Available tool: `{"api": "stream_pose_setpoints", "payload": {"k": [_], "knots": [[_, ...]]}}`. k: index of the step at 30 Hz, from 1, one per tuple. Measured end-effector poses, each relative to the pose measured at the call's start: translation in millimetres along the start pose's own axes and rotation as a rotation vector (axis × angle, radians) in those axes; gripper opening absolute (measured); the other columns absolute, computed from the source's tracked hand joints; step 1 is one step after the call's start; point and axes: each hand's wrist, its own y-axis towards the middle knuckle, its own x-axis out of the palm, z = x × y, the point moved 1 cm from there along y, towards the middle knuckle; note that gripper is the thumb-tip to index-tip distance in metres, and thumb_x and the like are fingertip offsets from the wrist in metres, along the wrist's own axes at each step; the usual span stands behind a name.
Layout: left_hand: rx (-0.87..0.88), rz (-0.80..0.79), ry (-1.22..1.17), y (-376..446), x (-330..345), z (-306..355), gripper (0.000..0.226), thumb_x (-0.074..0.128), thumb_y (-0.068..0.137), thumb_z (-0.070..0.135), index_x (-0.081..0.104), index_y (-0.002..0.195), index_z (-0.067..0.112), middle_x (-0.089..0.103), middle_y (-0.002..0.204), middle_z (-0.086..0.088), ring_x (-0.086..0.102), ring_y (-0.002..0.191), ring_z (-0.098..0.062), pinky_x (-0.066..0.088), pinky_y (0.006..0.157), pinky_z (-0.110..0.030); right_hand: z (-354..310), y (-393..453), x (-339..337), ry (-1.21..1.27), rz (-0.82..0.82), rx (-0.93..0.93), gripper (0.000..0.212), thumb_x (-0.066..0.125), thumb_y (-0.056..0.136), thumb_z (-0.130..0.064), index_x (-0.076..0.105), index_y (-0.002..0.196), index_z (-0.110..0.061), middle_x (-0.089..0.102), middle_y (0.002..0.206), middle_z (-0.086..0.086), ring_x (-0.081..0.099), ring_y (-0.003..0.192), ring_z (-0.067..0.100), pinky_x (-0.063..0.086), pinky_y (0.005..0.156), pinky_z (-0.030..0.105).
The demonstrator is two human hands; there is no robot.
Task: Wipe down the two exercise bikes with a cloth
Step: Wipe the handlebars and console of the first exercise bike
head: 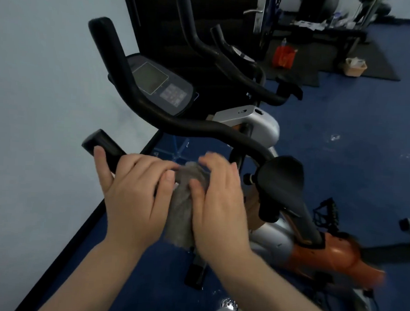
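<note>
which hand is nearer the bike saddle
Right. The right hand grips the grey cloth just beside the saddle; the left hand holds the handlebar further away.

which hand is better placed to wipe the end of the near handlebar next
Left, probably. The left hand already grips the black handlebar just below its tip, touching the grey cloth. The right hand holds the cloth further along the bar, away from the tip.

Cloth (pixel 185 202) between both hands on near handlebar (pixel 109 150); second bike (pixel 228 52) behind.
</note>
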Motion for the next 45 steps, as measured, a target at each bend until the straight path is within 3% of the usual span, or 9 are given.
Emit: {"api": "stream_pose_setpoints", "payload": {"k": [8,13,16,19,23,28,34,38,45], "knots": [[0.001,-0.008,0.063,-1,0,-3,0.044,0.03,0.1,0.028,0.068,0.078,0.023,0.064,0.078,0.012,0.054,0.094,-0.012,-0.008,0.118,-0.046,25,10,-14,-0.054,-0.085,-0.014,0.036,0.039,0.101,-0.023,0.045,0.136,-0.019,0.041,0.143,-0.006,0.022,0.135,0.0,0.016,0.119,0.031],[0.006,-0.031,0.047,-3,-2,-3,0.044,0.028,0.101,0.031,0.068,0.082,0.026,0.063,0.083,0.015,0.053,0.098,-0.009,-0.008,0.118,-0.047,9,-31,-1,0.162,-0.075,0.104,0.054,0.027,0.099,-0.042,0.002,0.147,-0.045,-0.013,0.155,-0.028,-0.012,0.141,-0.008,0.004,0.11,0.014],[0.006,-0.015,0.047,-2,-1,-3,0.043,0.03,0.1,0.03,0.068,0.081,0.025,0.063,0.081,0.014,0.053,0.097,-0.01,-0.008,0.118,-0.047,15,-7,2,0.182,-0.052,0.209,0.061,0.026,0.097,-0.046,-0.005,0.149,-0.037,-0.023,0.153,-0.026,-0.019,0.139,-0.01,-0.003,0.108,0.012],[-0.003,-0.022,0.048,-2,0,-2,0.045,0.028,0.101,0.032,0.068,0.08,0.025,0.063,0.081,0.014,0.053,0.098,-0.01,-0.009,0.118,-0.045,20,11,1,0.188,-0.052,0.257,0.062,0.032,0.101,-0.038,-0.003,0.151,-0.028,-0.018,0.156,-0.02,-0.016,0.14,-0.007,-0.006,0.106,0.01],[0.012,-0.005,0.034,-3,0,-4,0.046,0.027,0.101,0.033,0.068,0.081,0.026,0.063,0.081,0.015,0.053,0.098,-0.01,-0.008,0.118,-0.047,19,-12,0,0.245,-0.093,0.28,0.066,0.03,0.097,-0.048,-0.014,0.146,-0.044,-0.02,0.153,-0.029,-0.017,0.138,-0.013,-0.005,0.102,0.008],[0.02,0.006,0.029,-2,2,-3,0.041,0.033,0.098,0.028,0.07,0.08,0.024,0.064,0.081,0.013,0.055,0.097,-0.011,-0.008,0.118,-0.046,27,16,-5,0.24,-0.03,0.258,0.051,0.038,0.101,-0.026,0.02,0.149,-0.029,-0.001,0.158,-0.02,-0.004,0.143,-0.004,0.005,0.113,0.016],[0.044,0.107,-0.198,-3,-17,-14,0.029,0.039,0.094,0.018,0.067,0.1,0.015,0.063,0.119,0.004,0.054,0.123,-0.017,0.012,0.119,-0.045,-5,-33,2,0.044,-0.091,-0.013,0.044,0.031,0.095,-0.044,0.031,0.138,-0.039,0.036,0.145,-0.024,0.023,0.138,-0.004,0.015,0.115,0.021],[0.036,0.159,-0.191,5,-32,-26,0.033,0.039,0.094,0.014,0.063,0.114,0.006,0.052,0.136,-0.008,0.038,0.139,-0.025,0.019,0.118,-0.043,-10,10,-9,-0.198,-0.215,-0.156,0.053,0.021,0.095,-0.054,0.031,0.144,-0.037,0.064,0.097,-0.012,0.057,0.086,0.01,0.042,0.075,0.025],[-0.116,0.151,-0.43,2,-41,-38,0.041,0.035,0.097,0.014,0.051,0.133,0.001,0.049,0.142,-0.007,0.043,0.135,-0.015,0.033,0.111,-0.023,-62,29,33,-0.219,-0.144,-0.187,0.047,0.011,0.095,-0.05,0.041,0.128,-0.035,0.062,0.098,-0.007,0.062,0.069,0.018,0.04,0.054,0.03]]}}
